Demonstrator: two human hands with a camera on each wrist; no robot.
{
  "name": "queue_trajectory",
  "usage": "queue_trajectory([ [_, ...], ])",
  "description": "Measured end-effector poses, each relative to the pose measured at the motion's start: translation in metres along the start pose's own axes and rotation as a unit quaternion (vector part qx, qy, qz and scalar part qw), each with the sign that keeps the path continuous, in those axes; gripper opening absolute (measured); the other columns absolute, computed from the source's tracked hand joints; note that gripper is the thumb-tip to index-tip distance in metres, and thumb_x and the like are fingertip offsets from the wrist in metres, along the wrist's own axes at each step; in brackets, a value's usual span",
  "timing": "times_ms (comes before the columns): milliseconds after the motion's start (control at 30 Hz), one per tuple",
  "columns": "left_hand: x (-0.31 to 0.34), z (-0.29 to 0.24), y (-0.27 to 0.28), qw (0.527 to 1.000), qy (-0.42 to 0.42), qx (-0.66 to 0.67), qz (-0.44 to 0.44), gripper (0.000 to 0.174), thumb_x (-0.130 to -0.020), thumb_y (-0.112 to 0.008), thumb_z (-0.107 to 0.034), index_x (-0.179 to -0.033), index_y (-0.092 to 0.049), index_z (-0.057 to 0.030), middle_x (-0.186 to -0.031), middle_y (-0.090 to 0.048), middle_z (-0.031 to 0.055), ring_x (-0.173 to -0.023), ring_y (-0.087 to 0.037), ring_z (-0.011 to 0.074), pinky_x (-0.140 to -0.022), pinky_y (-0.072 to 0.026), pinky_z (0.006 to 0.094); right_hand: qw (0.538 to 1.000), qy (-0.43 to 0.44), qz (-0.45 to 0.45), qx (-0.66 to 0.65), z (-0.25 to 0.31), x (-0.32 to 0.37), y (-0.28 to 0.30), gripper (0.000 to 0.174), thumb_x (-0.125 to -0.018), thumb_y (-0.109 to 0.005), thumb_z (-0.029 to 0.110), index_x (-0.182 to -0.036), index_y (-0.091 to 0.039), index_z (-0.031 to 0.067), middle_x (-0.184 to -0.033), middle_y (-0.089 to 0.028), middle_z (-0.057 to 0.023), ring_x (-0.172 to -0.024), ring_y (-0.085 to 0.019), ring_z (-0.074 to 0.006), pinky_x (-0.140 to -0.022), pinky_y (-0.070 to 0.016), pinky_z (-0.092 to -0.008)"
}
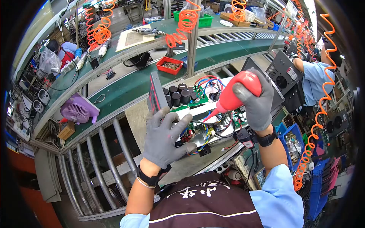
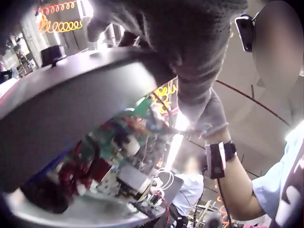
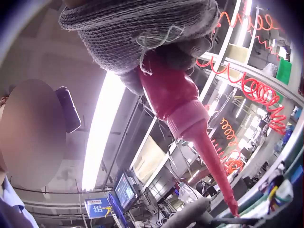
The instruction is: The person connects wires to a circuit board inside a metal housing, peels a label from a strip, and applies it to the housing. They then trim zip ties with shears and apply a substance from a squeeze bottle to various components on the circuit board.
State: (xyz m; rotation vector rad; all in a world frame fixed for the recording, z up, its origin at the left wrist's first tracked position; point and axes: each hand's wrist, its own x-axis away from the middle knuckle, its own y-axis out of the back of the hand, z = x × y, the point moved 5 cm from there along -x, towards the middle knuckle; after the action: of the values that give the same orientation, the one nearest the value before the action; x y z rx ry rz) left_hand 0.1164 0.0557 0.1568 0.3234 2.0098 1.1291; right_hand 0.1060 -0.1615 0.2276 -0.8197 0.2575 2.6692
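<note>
My gloved right hand (image 1: pixel 260 104) grips a red squeeze bottle (image 1: pixel 235 91), fingers wrapped round its body. The bottle is tipped, and its long tapered nozzle (image 3: pixel 213 164) points down at wires inside an opened electronic unit. My gloved left hand (image 1: pixel 163 138) lies with spread, slightly bent fingers over the near left part of that unit, beside its upright dark end panel (image 1: pixel 157 93). Within the unit, black cylindrical capacitors (image 1: pixel 176 98) stand on a green circuit board (image 1: pixel 195 97), among coloured wires. Part of the wiring is hidden beneath the left hand.
Metal rollers (image 1: pixel 100 163) run to the left, and a green conveyor belt (image 1: pixel 121 95) passes behind. Beyond the unit sit a red parts bin (image 1: pixel 169 65) and a purple fan (image 1: pixel 78 108). Orange coiled hoses (image 1: pixel 321 114) hang down. Another person (image 1: pixel 317 78) works at the right.
</note>
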Motion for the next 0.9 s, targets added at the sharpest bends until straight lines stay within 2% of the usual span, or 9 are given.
queue_trajectory([
  [33,-0.001,0.001,-0.002,1.000,0.008,-0.010,0.026,0.062,-0.054,-0.074,-0.043,-0.110,-0.060,-0.0194,-0.103,-0.052,0.0063,-0.109,-0.042,0.0326,-0.094,-0.0339,0.0475,1.000,0.004,0.001,0.006,-0.002,0.000,-0.002,0.026,-0.071,-0.073,0.013,-0.091,-0.061,0.0025,-0.082,-0.064,-0.0040,-0.074,-0.059,-0.0097,-0.068,-0.0480,-0.0250],
  [133,0.001,0.005,-0.006,1.000,0.010,0.004,0.028,0.060,-0.052,-0.076,-0.036,-0.108,-0.061,-0.0212,-0.103,-0.051,0.0057,-0.111,-0.041,0.0331,-0.093,-0.0348,0.0462,1.000,-0.003,-0.004,0.025,-0.003,0.001,-0.004,0.028,-0.069,-0.074,0.014,-0.090,-0.060,0.0021,-0.081,-0.064,-0.0045,-0.074,-0.059,-0.0100,-0.068,-0.0486,-0.0256],
  [200,0.003,0.005,-0.009,1.000,0.012,0.016,0.021,0.059,-0.052,-0.076,-0.036,-0.107,-0.061,-0.0208,-0.103,-0.051,0.0056,-0.111,-0.040,0.0330,-0.093,-0.0349,0.0459,0.998,0.021,-0.003,0.067,0.000,0.001,-0.003,0.028,-0.069,-0.075,0.014,-0.089,-0.059,0.0022,-0.081,-0.063,-0.0047,-0.073,-0.059,-0.0102,-0.068,-0.0488,-0.0257],
  [333,0.005,0.008,-0.011,0.999,0.024,0.039,0.015,0.059,-0.052,-0.077,-0.035,-0.107,-0.061,-0.0193,-0.104,-0.051,0.0056,-0.113,-0.039,0.0331,-0.094,-0.0350,0.0450,0.998,0.024,0.007,0.063,0.003,0.001,-0.001,0.028,-0.068,-0.075,0.014,-0.088,-0.059,0.0024,-0.081,-0.063,-0.0046,-0.073,-0.059,-0.0099,-0.068,-0.0489,-0.0254],
  [667,0.007,0.009,-0.014,0.998,0.027,0.051,0.007,0.058,-0.052,-0.077,-0.034,-0.106,-0.062,-0.0165,-0.104,-0.051,0.0058,-0.114,-0.038,0.0345,-0.094,-0.0359,0.0466,0.996,0.041,0.015,0.072,0.004,0.002,0.005,0.027,-0.068,-0.076,0.013,-0.084,-0.057,0.0037,-0.077,-0.062,-0.0038,-0.068,-0.058,-0.0081,-0.063,-0.0479,-0.0244],
  [733,0.008,0.009,-0.015,1.000,0.015,0.022,0.010,0.059,-0.054,-0.078,-0.044,-0.103,-0.063,-0.0155,-0.108,-0.049,0.0063,-0.118,-0.034,0.0345,-0.091,-0.0389,0.0443,0.997,0.042,0.021,0.065,0.006,0.001,0.004,0.027,-0.068,-0.077,0.014,-0.083,-0.057,0.0040,-0.076,-0.062,-0.0037,-0.067,-0.057,-0.0083,-0.062,-0.0475,-0.0243],
  [767,0.008,0.009,-0.015,1.000,0.014,0.023,0.011,0.059,-0.054,-0.078,-0.044,-0.103,-0.063,-0.0155,-0.108,-0.049,0.0063,-0.118,-0.034,0.0345,-0.091,-0.0389,0.0443,0.993,0.061,0.034,0.093,0.010,0.000,0.002,0.028,-0.067,-0.077,0.015,-0.083,-0.057,0.0042,-0.075,-0.062,-0.0041,-0.066,-0.058,-0.0093,-0.061,-0.0475,-0.0249],
  [833,0.008,0.009,-0.014,0.998,0.026,0.057,0.001,0.055,-0.053,-0.076,-0.032,-0.105,-0.062,-0.0162,-0.103,-0.051,0.0061,-0.113,-0.037,0.0354,-0.094,-0.0353,0.0466,0.988,0.081,0.045,0.122,0.012,-0.002,0.001,0.029,-0.067,-0.078,0.017,-0.083,-0.057,0.0043,-0.074,-0.062,-0.0045,-0.065,-0.058,-0.0104,-0.060,-0.0474,-0.0254],
  [900,0.008,0.009,-0.014,0.998,0.022,0.056,-0.003,0.055,-0.054,-0.076,-0.031,-0.105,-0.062,-0.0163,-0.103,-0.050,0.0060,-0.113,-0.037,0.0353,-0.095,-0.0349,0.0467,0.971,0.142,0.057,0.181,0.017,-0.001,0.000,0.033,-0.065,-0.080,0.020,-0.083,-0.058,0.0043,-0.073,-0.061,-0.0063,-0.063,-0.059,-0.0133,-0.060,-0.0476,-0.0262],
])
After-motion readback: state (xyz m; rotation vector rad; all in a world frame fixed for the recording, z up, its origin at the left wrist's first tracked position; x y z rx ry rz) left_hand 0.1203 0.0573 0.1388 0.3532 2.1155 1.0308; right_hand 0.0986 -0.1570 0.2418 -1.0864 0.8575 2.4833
